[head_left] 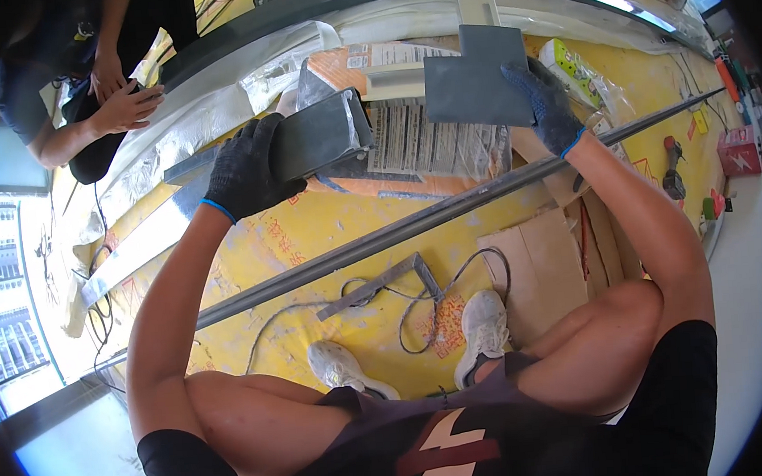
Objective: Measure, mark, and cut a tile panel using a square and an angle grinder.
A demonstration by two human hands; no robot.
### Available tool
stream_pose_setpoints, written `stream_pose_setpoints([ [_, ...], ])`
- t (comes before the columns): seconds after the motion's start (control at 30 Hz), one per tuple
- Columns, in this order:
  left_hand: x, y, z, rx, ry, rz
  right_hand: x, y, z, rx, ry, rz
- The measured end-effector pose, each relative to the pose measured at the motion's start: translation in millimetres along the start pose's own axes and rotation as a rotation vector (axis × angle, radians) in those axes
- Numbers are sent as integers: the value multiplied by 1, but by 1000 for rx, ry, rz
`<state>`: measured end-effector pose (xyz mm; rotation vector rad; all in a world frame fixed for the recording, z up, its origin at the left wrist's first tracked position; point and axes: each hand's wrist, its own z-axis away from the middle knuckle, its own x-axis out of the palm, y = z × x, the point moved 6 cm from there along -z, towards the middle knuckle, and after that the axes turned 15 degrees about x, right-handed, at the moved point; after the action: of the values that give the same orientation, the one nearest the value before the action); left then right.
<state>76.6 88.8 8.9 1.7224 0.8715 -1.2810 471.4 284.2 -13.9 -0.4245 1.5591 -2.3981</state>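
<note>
Both hands wear dark work gloves with blue cuffs. My left hand (249, 170) is closed around a long dark grey profile (315, 138), whose right end has a pale, ragged edge. On the right, my right hand (542, 104) grips the side of a dark grey corner piece (476, 77). Cream channel ends (396, 82) stick out of this corner piece to the left and at the top. The two grey pieces are apart, above a printed orange and white bag (432, 149) lying on the floor. My right thumb and fingertips are partly hidden behind the corner piece.
A long dark bar (372, 236) crosses in front of my feet. Nearer lie a metal try square (371, 288), a looped cable (401, 326) and flattened cardboard (540, 266). A cordless drill (673, 168) lies right. Another person's hands (124, 106) are at upper left, beside plastic-wrapped lengths (201, 109).
</note>
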Motion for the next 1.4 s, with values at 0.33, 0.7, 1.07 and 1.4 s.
stream_pose_setpoints([
  [0.33,-15,9,3,14,16,-41,10,-15,40,-151,-44,80],
  [0.7,-16,21,8,13,-6,-9,4,-35,34,-61,-217,282],
  [1.07,-22,25,8,-18,-1,-62,4,-42,46,-3,-241,326],
  [1.4,-18,26,9,2,34,-80,15,-36,29,-110,-144,367],
])
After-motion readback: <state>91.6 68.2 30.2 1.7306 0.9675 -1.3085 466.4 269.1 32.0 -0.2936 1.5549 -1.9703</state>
